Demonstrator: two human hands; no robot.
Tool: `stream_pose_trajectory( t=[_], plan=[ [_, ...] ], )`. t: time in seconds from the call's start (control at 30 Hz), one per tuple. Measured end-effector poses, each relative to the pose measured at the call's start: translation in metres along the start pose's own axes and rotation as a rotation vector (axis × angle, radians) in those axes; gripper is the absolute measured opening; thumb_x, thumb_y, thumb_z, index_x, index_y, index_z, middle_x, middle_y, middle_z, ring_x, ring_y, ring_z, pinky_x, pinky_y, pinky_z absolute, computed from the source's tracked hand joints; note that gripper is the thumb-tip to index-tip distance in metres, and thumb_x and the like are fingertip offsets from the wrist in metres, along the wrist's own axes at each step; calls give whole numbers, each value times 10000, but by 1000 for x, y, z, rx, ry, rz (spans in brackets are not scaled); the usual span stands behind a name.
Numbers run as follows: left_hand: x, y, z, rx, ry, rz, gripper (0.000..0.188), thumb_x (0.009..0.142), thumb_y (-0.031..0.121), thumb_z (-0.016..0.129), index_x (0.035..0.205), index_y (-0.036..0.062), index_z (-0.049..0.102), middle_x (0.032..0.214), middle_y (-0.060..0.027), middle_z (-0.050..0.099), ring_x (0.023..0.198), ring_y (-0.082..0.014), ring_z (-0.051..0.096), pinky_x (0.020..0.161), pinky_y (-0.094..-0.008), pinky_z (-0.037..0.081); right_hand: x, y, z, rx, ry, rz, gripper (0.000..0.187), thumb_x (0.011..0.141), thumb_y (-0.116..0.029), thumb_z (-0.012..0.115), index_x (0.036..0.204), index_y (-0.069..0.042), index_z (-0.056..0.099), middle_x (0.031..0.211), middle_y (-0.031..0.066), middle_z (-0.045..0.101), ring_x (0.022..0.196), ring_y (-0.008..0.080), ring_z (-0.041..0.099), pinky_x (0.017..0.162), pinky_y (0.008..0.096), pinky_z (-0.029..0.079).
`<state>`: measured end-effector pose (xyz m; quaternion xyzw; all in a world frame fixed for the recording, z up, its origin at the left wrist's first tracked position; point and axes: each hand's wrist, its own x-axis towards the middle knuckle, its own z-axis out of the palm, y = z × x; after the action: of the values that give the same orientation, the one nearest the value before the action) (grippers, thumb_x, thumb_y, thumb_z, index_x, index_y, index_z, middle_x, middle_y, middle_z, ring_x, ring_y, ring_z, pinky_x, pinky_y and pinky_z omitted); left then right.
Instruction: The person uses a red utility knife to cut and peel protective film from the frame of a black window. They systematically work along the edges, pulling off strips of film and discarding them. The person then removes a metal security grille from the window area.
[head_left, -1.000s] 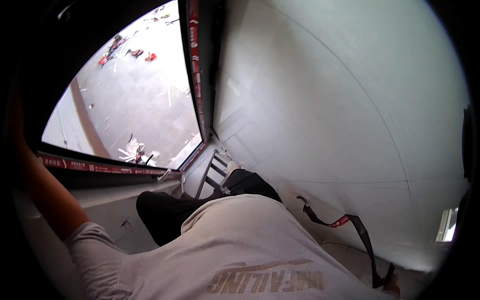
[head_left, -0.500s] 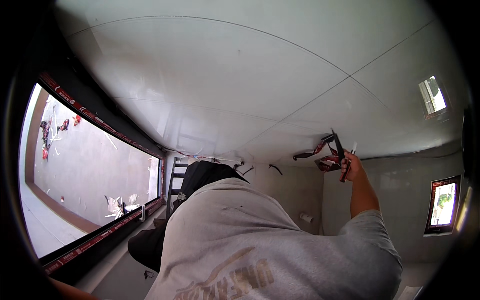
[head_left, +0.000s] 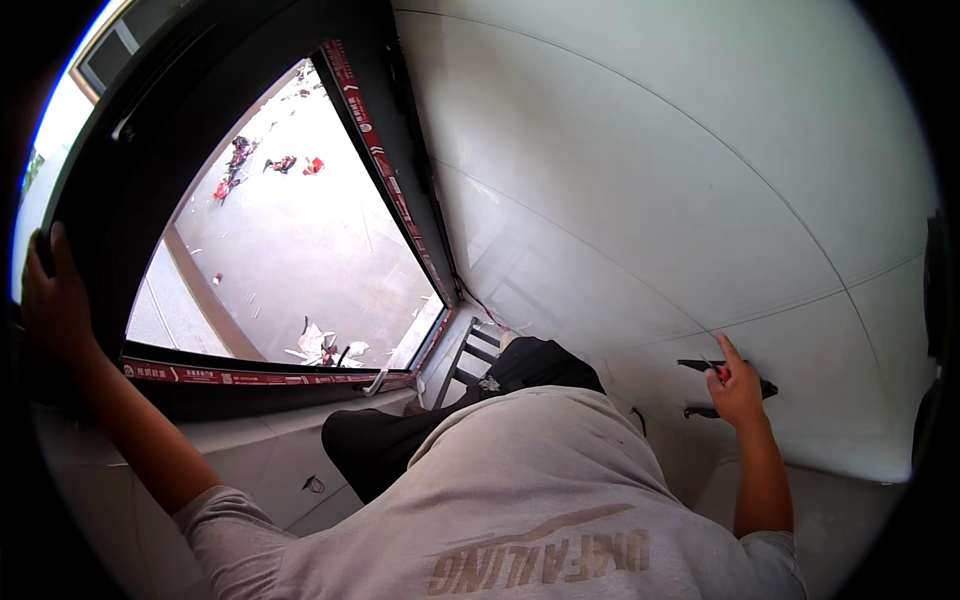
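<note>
My left hand (head_left: 58, 305) grips the outer edge of a black window frame (head_left: 110, 190), its fingers hooked over the side. Red printed protective film (head_left: 375, 150) runs along the frame's inner edges. On the other side, my right hand (head_left: 738, 388) is closed around a crumpled strip of black and red film (head_left: 697, 411), with the index finger stretched out. Dark ends of the strip stick out on both sides of the fist. A small red piece shows at the fingers; whether a tool is also in the hand cannot be made out.
Under my legs, a dark slatted ladder or stool (head_left: 470, 362) stands by the window corner. A silver window handle (head_left: 376, 382) juts from the lower frame. Outside, scraps (head_left: 325, 345) lie on the ground. A pale tiled wall (head_left: 640, 180) rises to the right.
My view has swung toward the window. The left hand has come up onto the frame. My right hand, still with the film strip, now stretches its index finger out.
</note>
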<state>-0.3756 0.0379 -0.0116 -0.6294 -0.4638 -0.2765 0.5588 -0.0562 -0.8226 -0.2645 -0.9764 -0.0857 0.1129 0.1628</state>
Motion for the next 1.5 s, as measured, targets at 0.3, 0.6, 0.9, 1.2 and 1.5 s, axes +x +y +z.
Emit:
stream_pose_trajectory(
  t=[0.3, 0.6, 0.9, 1.2, 1.5],
  plan=[
    [1, 3, -33, -307, 235, -6, 660, 1030, 668, 527, 1363, 124, 695, 1276, -151, 754, 1184, -345, 726, 1038, -483, 553, 50, -150, 35, 467, -485, -159, 353, 889, -116, 663, 1221, -2, 635, 924, 83, 695, 777, 184, 666, 698, 356, 552],
    [-3, 28, -79, -454, 299, -112, 557, 1017, 555, 601, 1253, 71, 744, 1197, -154, 782, 1090, -315, 759, 1013, -475, 554, 26, -204, 61, 255, -722, -168, 488, 1017, -160, 585, 1491, -48, 551, 1015, 102, 711, 755, 180, 691, 714, 359, 578],
    [-2, 35, -78, -494, 309, -145, 540, 1009, 522, 622, 1231, 44, 740, 1175, -168, 778, 1089, -310, 747, 1005, -477, 531, 41, -218, 61, 119, -625, -257, 206, 999, -169, 570, 1089, 11, 611, 889, 131, 722, 758, 202, 726, 736, 391, 572],
    [-2, 26, -63, -449, 256, -59, 529, 1027, 508, 610, 1337, 87, 688, 1280, -162, 735, 1225, -342, 682, 1125, -519, 454, 93, -282, 72, 341, -472, -492, 485, 1055, -188, 520, 1496, 12, 493, 939, 145, 715, 841, 220, 718, 808, 402, 564],
    [-3, 9, -35, -370, 187, -47, 487, 1076, 466, 602, 1359, 78, 685, 1313, -173, 725, 1203, -357, 695, 1064, -489, 516, 147, -324, 145, 478, -423, -745, 511, 1051, -208, 534, 1504, 23, 483, 1255, 312, 695, 1150, 465, 679, 1005, 495, 531]
  ],
)
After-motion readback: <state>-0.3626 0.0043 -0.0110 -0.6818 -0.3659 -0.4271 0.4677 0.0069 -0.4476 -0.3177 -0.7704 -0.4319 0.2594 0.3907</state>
